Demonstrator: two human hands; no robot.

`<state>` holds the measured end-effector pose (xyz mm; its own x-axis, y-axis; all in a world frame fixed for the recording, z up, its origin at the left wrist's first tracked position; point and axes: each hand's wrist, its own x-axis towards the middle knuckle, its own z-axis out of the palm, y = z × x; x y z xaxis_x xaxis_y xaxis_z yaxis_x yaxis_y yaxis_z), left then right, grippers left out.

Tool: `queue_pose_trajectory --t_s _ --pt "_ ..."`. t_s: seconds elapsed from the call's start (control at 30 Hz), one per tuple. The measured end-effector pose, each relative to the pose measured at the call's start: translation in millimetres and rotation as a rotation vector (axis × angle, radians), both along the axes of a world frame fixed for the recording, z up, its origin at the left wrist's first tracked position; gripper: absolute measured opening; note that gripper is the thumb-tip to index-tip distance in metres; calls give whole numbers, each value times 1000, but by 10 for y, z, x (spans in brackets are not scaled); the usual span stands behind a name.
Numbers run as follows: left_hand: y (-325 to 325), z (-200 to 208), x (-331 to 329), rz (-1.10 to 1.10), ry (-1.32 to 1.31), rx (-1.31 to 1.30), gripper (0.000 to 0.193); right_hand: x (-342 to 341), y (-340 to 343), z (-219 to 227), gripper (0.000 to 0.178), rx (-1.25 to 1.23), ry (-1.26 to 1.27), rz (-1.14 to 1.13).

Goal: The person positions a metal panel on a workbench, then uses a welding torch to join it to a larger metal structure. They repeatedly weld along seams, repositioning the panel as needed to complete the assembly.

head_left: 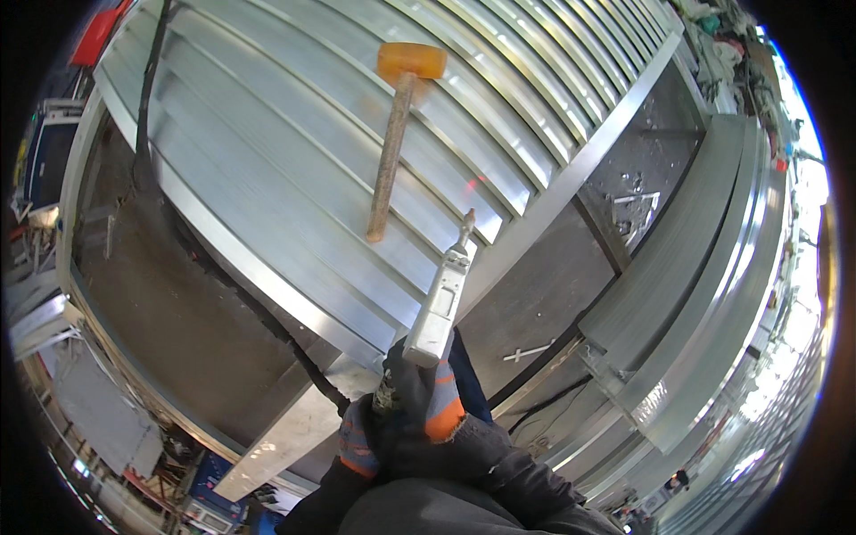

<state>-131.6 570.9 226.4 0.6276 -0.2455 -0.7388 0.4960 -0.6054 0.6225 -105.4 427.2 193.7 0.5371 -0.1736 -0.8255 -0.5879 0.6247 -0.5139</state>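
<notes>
My right hand [437, 392], in a dark and orange glove, is closed round the handle of a handheld laser welding gun [437, 308]. The gun's pale body points away from me, its narrow nozzle over the slatted metal panel [267, 152]. Small red light spots show on a slat just beyond the tip. My left hand [357, 437], gloved alike, is curled close beside the gun's rear, where a black cable [308, 366] reaches it; its fingers are mostly hidden. A mallet [390, 160] with an amber head and wooden handle lies on the slats ahead.
A bright metal frame [571, 187] borders the slats. Long metal profiles [687, 250] are stacked at the right. A flat metal bar [285, 437] sticks out near my left arm. Dark table surface [178, 303] shows left of the panel. Bags and scraps [727, 53] lie at the far right.
</notes>
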Motion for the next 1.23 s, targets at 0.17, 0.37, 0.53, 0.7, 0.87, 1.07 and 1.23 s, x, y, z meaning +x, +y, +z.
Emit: queue_pose_trajectory --t_s 0.17,0.37,0.53,0.7,0.87,1.07,1.23 --pt "111 -72 -5 -50 10 -83 48 246 -169 193 75 -207 -371 145" --pt "457 45 251 85 427 -234 49 500 -366 243 100 -368 -345 319" --pt "590 206 413 79 561 -87 43 473 -170 191 101 -290 -309 225" --pt "692 240 576 5 578 -141 38 440 -46 170 100 -278 -210 226" --pt "575 193 717 99 643 -147 34 473 8 28 98 -288 -192 143" --pt "556 76 839 -62 599 -142 31 576 -8 0 93 -155 -123 11" --pt "559 13 839 45 692 -183 29 654 -55 29 90 -152 -135 -32"
